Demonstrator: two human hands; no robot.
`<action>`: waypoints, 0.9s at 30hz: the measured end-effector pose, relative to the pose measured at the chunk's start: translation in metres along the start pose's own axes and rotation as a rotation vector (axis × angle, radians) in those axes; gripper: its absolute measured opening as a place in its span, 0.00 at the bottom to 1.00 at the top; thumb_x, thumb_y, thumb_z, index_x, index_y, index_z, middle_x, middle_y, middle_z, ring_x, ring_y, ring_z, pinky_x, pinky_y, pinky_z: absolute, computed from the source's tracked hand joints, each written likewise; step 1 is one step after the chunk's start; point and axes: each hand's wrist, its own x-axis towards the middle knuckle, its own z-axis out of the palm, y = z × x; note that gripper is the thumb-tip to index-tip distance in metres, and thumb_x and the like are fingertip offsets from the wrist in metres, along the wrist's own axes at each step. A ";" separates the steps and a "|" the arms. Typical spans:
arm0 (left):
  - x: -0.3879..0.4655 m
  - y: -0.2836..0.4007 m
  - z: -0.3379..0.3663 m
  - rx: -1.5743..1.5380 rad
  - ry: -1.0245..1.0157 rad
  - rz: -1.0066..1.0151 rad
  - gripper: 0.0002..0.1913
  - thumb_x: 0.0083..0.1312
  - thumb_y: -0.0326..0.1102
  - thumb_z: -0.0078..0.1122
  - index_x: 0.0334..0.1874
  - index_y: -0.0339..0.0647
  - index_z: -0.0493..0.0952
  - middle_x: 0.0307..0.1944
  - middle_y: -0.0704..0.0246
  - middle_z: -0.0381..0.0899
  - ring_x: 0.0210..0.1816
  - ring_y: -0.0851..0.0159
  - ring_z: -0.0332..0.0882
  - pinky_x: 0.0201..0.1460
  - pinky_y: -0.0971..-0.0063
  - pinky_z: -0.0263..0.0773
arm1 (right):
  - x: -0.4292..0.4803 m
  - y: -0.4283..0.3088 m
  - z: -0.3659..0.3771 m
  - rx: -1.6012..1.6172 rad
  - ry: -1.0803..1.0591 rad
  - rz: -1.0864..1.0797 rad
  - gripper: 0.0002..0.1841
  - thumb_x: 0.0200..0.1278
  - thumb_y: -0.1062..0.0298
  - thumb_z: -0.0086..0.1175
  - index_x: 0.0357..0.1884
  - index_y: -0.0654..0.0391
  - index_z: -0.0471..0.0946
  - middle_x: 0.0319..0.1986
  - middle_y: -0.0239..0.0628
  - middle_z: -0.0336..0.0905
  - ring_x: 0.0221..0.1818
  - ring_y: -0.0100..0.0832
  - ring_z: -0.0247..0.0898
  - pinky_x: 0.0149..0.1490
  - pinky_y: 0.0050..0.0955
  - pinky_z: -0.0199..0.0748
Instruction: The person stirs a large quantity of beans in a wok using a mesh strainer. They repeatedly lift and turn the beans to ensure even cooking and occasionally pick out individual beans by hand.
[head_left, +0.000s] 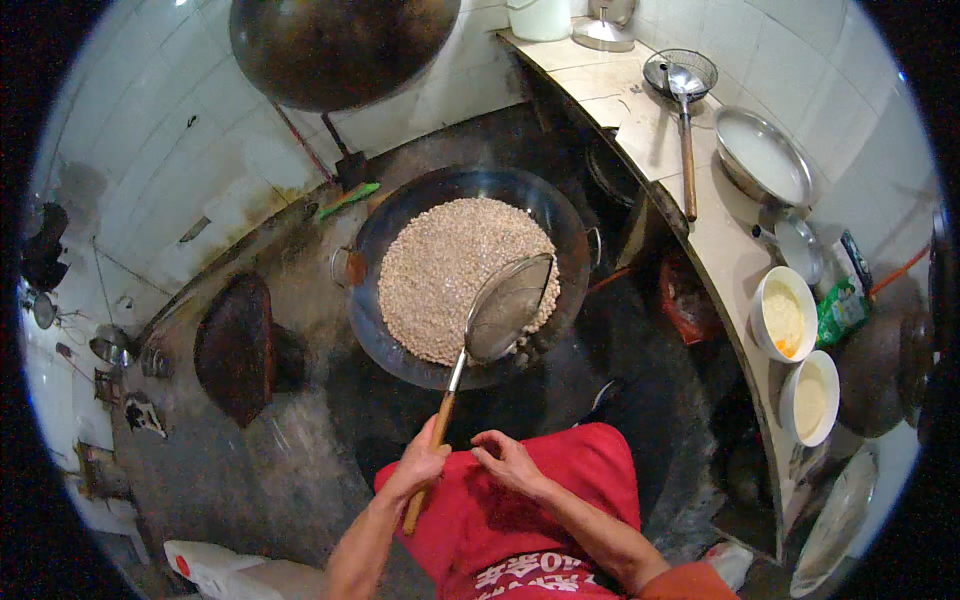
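My left hand (422, 461) grips the wooden handle of a long-handled fine-mesh strainer (506, 311). The strainer's round mesh head is tilted over the lower right part of a large dark wok (472, 379). Small pale pieces (457, 270), perhaps beans or nuts, fill much of the wok; some lie behind the mesh. A few loose bits show beside the strainer's rim. My right hand (510, 461) hovers above my red apron (562, 480), just right of the handle, with its fingers bent and nothing in them.
A tiled counter (637, 142) curves along the right. It bears a wooden-handled ladle (686, 150), a metal basin (765, 157) and two white bowls (759, 292). A second wok (345, 52) is by the back wall. A dark half-round object (236, 345) stands on the floor at left.
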 end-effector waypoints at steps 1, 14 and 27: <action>0.000 0.002 -0.002 0.027 0.046 -0.057 0.36 0.61 0.28 0.54 0.74 0.42 0.57 0.53 0.59 0.76 0.48 0.62 0.77 0.52 0.70 0.72 | 0.001 -0.001 -0.001 -0.008 0.023 -0.048 0.17 0.68 0.59 0.57 0.52 0.57 0.77 0.37 0.37 0.82 0.36 0.28 0.76 0.44 0.30 0.76; -0.001 0.004 0.004 -0.196 0.042 -0.034 0.35 0.62 0.26 0.48 0.75 0.48 0.55 0.29 0.65 0.74 0.17 0.68 0.70 0.18 0.71 0.68 | 0.002 0.000 -0.005 0.027 0.019 -0.023 0.16 0.67 0.59 0.58 0.52 0.57 0.77 0.36 0.35 0.81 0.36 0.26 0.75 0.43 0.28 0.75; 0.007 -0.006 0.013 -0.062 -0.037 -0.048 0.35 0.62 0.31 0.51 0.75 0.46 0.55 0.54 0.50 0.77 0.52 0.51 0.79 0.55 0.62 0.73 | 0.000 0.000 -0.004 0.017 0.006 -0.048 0.16 0.68 0.60 0.57 0.52 0.59 0.76 0.39 0.36 0.81 0.40 0.27 0.76 0.47 0.29 0.75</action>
